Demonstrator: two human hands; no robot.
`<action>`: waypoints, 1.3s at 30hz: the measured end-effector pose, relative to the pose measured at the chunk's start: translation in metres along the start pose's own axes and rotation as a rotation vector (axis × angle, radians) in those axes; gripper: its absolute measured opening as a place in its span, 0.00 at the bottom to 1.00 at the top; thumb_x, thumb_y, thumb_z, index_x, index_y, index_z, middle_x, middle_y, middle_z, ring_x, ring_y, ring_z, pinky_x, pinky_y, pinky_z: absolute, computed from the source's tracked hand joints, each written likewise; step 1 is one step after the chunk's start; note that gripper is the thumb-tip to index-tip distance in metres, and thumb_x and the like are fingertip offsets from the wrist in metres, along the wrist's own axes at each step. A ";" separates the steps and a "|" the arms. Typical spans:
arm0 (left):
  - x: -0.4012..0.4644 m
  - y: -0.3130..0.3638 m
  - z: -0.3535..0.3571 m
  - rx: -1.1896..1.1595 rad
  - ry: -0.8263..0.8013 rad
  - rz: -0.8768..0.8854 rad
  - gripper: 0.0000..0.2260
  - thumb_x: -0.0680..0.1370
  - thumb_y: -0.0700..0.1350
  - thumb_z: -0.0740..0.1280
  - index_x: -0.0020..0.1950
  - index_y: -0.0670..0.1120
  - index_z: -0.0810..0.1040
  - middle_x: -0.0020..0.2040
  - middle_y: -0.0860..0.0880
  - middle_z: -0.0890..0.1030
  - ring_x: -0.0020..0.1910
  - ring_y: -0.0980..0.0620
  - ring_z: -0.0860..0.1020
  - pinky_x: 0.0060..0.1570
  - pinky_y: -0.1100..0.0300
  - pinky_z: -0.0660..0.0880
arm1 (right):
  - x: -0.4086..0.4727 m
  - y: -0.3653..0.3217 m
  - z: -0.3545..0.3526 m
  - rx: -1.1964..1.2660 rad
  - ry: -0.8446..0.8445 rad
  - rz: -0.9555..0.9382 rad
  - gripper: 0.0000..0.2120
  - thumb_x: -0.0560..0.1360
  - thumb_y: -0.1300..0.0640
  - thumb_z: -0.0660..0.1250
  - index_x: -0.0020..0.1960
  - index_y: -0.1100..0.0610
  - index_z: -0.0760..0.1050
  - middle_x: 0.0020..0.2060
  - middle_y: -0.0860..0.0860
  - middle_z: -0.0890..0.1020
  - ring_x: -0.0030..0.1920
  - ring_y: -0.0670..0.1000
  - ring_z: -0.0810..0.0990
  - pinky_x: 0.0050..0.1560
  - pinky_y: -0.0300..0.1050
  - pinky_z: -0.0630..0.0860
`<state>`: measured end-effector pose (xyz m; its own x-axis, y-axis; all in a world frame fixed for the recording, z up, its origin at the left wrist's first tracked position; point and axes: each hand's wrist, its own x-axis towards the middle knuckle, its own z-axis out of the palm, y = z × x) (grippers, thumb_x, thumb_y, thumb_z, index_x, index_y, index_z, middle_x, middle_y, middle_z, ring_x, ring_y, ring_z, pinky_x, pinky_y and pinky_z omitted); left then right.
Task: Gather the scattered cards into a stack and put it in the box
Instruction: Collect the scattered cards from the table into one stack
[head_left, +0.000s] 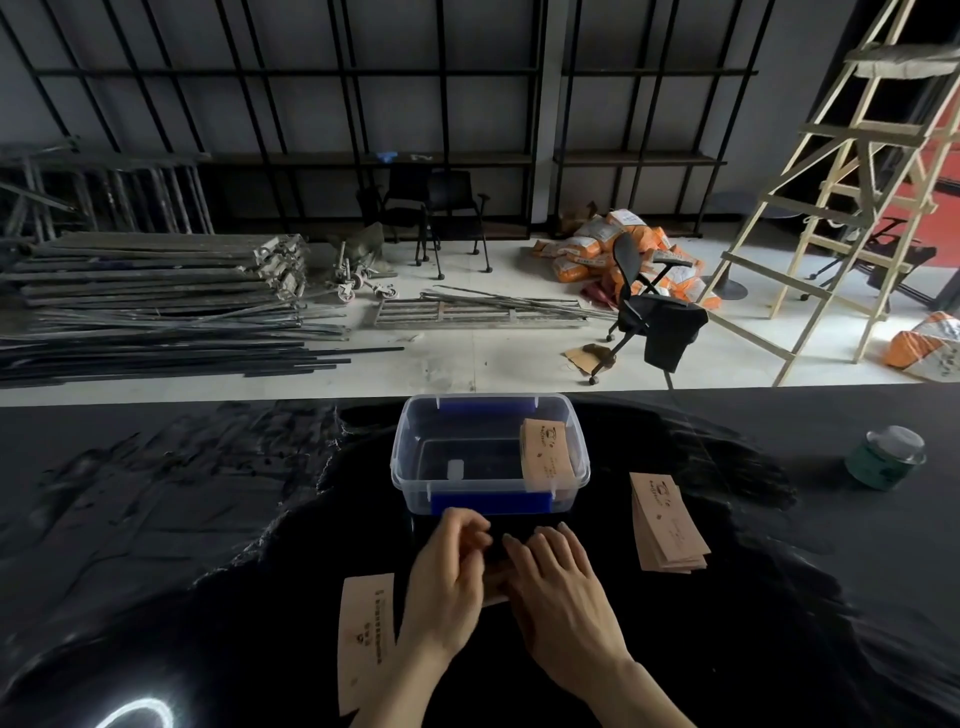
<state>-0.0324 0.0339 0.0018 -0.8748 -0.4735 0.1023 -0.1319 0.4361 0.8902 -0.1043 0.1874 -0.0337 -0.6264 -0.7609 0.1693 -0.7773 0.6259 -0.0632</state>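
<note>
From the head view we see thin, tan, rectangular paper cards on a glossy black bench: one card (363, 644) lies flat just left of our left hand (447, 582), and a fanned pile (667, 522) sits to the right of our right hand (558, 587). Just beyond both hands stands a clear plastic box (410, 467) with blue latches, holding more cards (548, 454) that lean against its right wall. Our hands rest close together, palms down, fingers curled over a card (493, 590) mostly hidden beneath them, and we cannot tell whether either hand grips it.
</note>
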 end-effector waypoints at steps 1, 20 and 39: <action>-0.002 -0.004 -0.005 0.045 0.121 -0.009 0.11 0.80 0.35 0.65 0.54 0.51 0.76 0.49 0.52 0.83 0.48 0.56 0.83 0.49 0.53 0.82 | 0.001 0.001 -0.001 -0.041 -0.014 -0.008 0.32 0.79 0.45 0.65 0.78 0.56 0.64 0.67 0.55 0.79 0.71 0.60 0.71 0.80 0.62 0.54; -0.004 -0.030 -0.069 0.354 0.137 -0.255 0.25 0.72 0.36 0.74 0.60 0.60 0.76 0.47 0.58 0.79 0.43 0.61 0.79 0.37 0.63 0.74 | 0.007 -0.006 -0.011 0.093 -0.010 0.045 0.22 0.82 0.47 0.60 0.73 0.55 0.68 0.62 0.52 0.78 0.60 0.55 0.76 0.66 0.51 0.74; -0.007 -0.014 -0.024 0.133 -0.022 -0.126 0.22 0.76 0.36 0.67 0.65 0.56 0.72 0.64 0.55 0.75 0.64 0.57 0.75 0.62 0.59 0.74 | 0.011 -0.007 -0.004 0.121 0.057 0.094 0.22 0.79 0.47 0.64 0.70 0.53 0.71 0.59 0.51 0.80 0.59 0.54 0.77 0.64 0.50 0.76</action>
<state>-0.0131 0.0128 -0.0008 -0.8574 -0.5144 -0.0170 -0.2998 0.4723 0.8289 -0.1058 0.1754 -0.0275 -0.6952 -0.6867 0.2124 -0.7188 0.6661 -0.1993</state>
